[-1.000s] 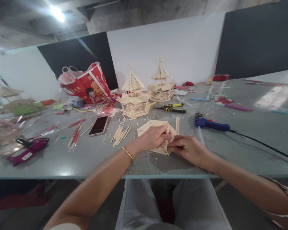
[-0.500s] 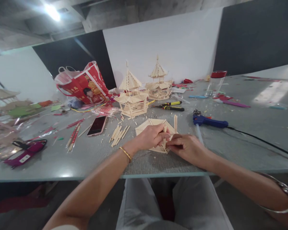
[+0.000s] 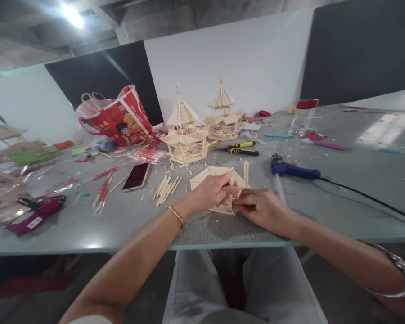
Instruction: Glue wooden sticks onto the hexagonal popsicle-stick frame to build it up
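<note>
Lying flat near the front edge of the table (image 3: 340, 193), the stick base (image 3: 207, 174) has its near side covered by both hands. The left hand (image 3: 211, 192) is closed round an upright stick (image 3: 231, 181); the right hand (image 3: 261, 208) pinches at its foot. A post (image 3: 246, 170) stands at the base's right corner. Loose sticks (image 3: 165, 186) and a phone (image 3: 137, 175) lie left, a glue gun (image 3: 295, 171) right, and a pagoda (image 3: 185, 135) behind.

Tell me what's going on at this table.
A person's left hand and right hand both pinch a short upright stick at the near edge of a flat stick panel on the table. Two finished stick pavilions stand behind it; a blue glue gun lies untouched to the right.
</note>
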Available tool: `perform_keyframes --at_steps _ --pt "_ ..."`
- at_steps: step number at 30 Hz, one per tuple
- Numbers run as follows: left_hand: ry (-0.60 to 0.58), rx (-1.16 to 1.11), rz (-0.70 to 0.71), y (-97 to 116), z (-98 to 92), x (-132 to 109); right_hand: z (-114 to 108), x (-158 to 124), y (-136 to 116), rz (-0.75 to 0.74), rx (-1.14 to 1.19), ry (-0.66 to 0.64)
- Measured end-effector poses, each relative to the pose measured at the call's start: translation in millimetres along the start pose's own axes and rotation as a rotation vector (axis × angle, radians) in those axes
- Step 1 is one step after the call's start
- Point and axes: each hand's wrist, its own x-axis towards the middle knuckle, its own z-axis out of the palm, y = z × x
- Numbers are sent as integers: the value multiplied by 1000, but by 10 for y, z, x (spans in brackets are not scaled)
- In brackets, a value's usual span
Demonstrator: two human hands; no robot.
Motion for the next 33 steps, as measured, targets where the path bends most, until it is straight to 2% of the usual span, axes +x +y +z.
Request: perform_keyframes --at_steps 33 --pt "-12 -11 -19 36 -11 -1 22 -10 20 -13 20 3"
